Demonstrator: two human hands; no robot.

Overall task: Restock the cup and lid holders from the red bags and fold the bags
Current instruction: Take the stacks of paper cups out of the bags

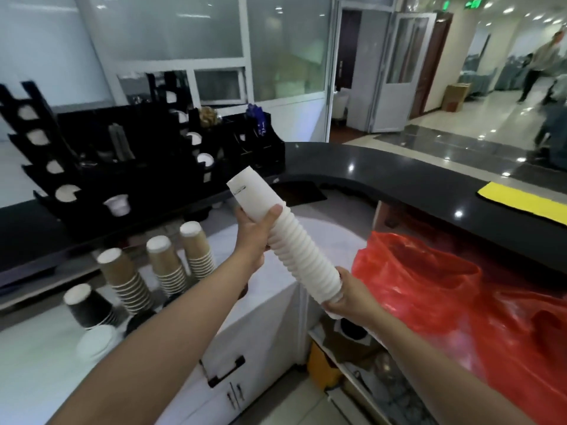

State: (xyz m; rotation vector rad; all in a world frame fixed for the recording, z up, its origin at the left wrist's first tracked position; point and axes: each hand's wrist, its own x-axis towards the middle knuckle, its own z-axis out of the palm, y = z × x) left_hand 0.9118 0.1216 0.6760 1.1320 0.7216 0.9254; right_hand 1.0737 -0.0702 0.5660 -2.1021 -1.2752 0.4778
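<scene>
Stack of white paper cups point(288, 240) held aslant in mid-air between black cup holder point(73, 167) and red bag point(429, 289). Left hand point(254, 234) wraps the upper part; right hand point(349, 297) cups the open end. Keep both grips firm and the stack straight, feeding it base-first into a slot.

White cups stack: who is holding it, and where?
Both hands hold the white cup stack: the left hand grips near its upper, closed end, the right hand grips its lower, open end.

matt paper cups point(294, 240), glossy plastic bag point(429, 289)
</scene>
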